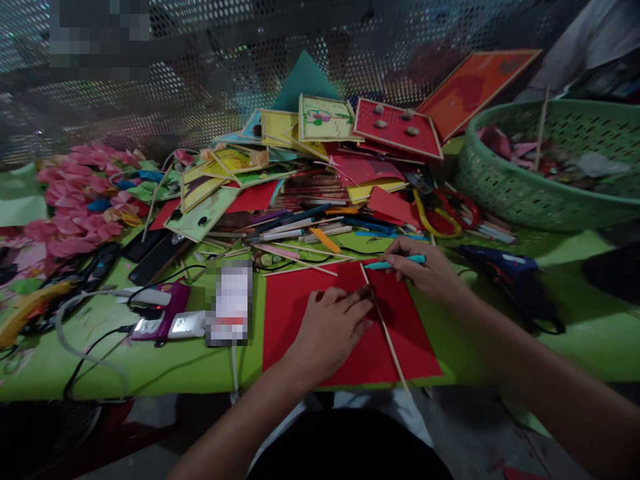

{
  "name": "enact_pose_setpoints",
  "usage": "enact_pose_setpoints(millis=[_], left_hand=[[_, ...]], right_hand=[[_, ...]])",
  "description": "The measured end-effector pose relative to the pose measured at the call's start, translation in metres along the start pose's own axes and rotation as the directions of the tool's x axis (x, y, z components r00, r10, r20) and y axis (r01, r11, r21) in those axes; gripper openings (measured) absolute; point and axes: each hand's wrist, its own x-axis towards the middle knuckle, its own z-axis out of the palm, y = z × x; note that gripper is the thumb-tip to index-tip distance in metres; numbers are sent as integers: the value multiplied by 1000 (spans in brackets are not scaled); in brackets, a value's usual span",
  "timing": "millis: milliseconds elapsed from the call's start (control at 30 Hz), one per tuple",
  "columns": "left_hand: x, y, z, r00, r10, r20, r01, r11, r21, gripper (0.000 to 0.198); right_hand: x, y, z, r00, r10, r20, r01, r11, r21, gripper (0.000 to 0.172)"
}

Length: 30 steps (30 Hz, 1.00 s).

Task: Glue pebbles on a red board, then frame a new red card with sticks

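Observation:
A sheet of red paper (pixel 295 313) lies on the green-covered table in front of me. Across its right half runs a thin wooden stick (pixel 388 328), slanting toward me with its near end past the paper's edge. My left hand (pixel 333 323) rests flat on the paper, fingers stretched out, the fingertips pressing at the stick. Between the fingers of my right hand (pixel 420 270) is a teal marker (pixel 401 261); its tip points left, close to the stick's far end. Whether the tip touches the stick or the paper, I cannot tell.
Framed cards (pixel 327 119) pile up behind, with pens (pixel 290 230) and sticks before them. A green basket (pixel 540 200), scissors (pixel 440 213) and a blue glue gun (pixel 505 260) are to the right. Leftward are a phone (pixel 231 303), a power strip (pixel 173 307) with cables and pink paper flowers (pixel 80 200).

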Motion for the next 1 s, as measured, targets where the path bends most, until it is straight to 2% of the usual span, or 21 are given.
enact_pose_setpoints(millis=[467, 1000], left_hand=[[1, -1, -1, 1000, 1, 22, -1, 1000, 19, 36], [3, -2, -4, 996, -31, 87, 30, 999, 12, 42]], right_hand=[[-7, -6, -1, 993, 115, 41, -114, 993, -16, 20], [-23, -18, -2, 985, 155, 76, -158, 987, 32, 17]])
